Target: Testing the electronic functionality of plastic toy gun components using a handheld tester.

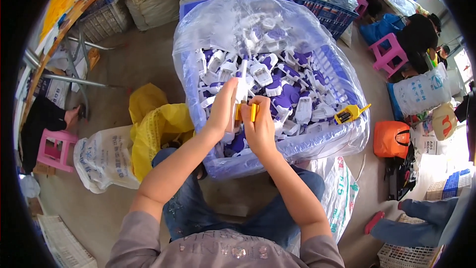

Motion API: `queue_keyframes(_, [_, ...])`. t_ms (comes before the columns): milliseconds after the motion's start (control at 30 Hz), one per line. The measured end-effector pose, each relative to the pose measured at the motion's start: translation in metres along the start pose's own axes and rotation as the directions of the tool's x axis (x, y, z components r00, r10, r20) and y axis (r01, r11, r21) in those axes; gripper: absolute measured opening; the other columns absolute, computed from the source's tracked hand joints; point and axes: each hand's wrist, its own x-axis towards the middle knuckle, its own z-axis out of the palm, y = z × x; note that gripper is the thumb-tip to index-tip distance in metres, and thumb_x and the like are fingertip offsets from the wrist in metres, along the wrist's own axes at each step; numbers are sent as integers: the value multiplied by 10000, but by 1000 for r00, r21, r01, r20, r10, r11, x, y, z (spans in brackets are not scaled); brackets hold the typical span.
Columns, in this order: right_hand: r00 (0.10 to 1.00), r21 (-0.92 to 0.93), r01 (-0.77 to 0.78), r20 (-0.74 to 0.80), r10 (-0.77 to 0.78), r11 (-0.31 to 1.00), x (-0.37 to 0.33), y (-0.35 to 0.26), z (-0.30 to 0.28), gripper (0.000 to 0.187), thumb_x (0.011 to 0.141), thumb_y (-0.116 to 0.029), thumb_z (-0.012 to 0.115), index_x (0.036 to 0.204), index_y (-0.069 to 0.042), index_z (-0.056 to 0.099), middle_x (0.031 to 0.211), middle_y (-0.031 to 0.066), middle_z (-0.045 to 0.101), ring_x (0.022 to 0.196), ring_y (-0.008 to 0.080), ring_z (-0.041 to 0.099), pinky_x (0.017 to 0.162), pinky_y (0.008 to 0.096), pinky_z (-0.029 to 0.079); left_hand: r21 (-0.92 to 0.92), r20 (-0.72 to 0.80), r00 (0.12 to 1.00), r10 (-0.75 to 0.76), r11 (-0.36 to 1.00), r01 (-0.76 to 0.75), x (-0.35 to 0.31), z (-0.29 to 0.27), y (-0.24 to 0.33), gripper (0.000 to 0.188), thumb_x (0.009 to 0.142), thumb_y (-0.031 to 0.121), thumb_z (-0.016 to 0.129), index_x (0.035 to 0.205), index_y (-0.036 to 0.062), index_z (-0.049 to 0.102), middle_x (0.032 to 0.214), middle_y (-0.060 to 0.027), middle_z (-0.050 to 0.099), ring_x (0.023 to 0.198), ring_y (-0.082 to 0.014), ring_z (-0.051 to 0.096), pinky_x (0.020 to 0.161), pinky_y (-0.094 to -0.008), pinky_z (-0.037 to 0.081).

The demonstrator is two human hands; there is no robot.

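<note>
In front of me, over a basket [342, 82] lined with clear plastic, my left hand [223, 109] is closed on a long white plastic piece [241, 89] with a purple stem at its far end. Close against it, my right hand [261, 126] pinches a small yellow piece [254, 112], whose exact kind I cannot make out. Both hands partly hide the spot where the two pieces meet. Below them lie many white-and-purple plastic housings [261, 74], heaped loosely. A yellow-and-black plastic device [349, 113] with a thin tip rests at the basket's right rim.
A yellow sack [153, 134] and a white sack [106, 156] stand left of my legs. A pink stool [57, 149] is at the far left, another pink stool [389, 54] at the upper right. An orange bag [391, 139] sits to the right. Other people sit or stand around.
</note>
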Motion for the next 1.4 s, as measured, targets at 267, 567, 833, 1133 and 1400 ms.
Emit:
queue_keyframes(267, [960, 646, -264, 100, 263, 717, 23, 12, -22, 209, 967, -274, 389, 1014, -71, 410, 730, -9, 466, 567, 116, 450, 534, 279, 413, 174, 200, 978, -51, 985, 16, -6, 2, 31, 750, 845, 686, 278, 1237, 71, 455, 895, -24, 599, 870, -121, 566, 769, -298, 433])
queue_keyframes(567, [992, -39, 101, -73, -104, 994, 0, -10, -8, 141, 908, -170, 494, 951, -48, 436, 817, 154, 546, 714, 305, 575, 641, 351, 450, -215, 68, 998, -18, 976, 32, -11, 16, 9, 541, 853, 535, 494, 1113, 61, 499, 950, -72, 565, 818, -149, 561, 724, -287, 468])
queue_keyframes(833, [989, -122, 90, -107, -104, 988, 2, -3, 4, 149, 892, -180, 520, 916, -42, 470, 802, 136, 554, 698, 297, 568, 630, 351, 449, -338, -207, 977, -53, 941, -20, -18, 16, 1, 434, 840, 483, 536, 985, 74, 536, 843, -78, 567, 790, -179, 562, 742, -313, 471])
queue_keyframes(1133, [957, 472, -266, 232, 173, 840, 18, -2, -10, 260, 925, -301, 462, 1041, -73, 504, 936, 75, 574, 791, 122, 554, 687, 224, 466, -269, 286, 950, 127, 962, -48, 1, -12, 40, 613, 899, 495, 415, 1227, -20, 469, 1148, -108, 567, 1078, -209, 507, 959, -342, 328])
queue_keyframes(1400, [483, 513, -831, 857, -181, 213, 6, -16, -25, 485, 850, -495, 471, 1007, -41, 538, 866, 145, 616, 617, 144, 557, 470, 203, 388, -177, 756, 636, 153, 984, -25, -17, 0, 45, 799, 768, 444, 654, 1304, -59, 341, 1261, -173, 467, 1153, -229, 476, 986, -350, 350])
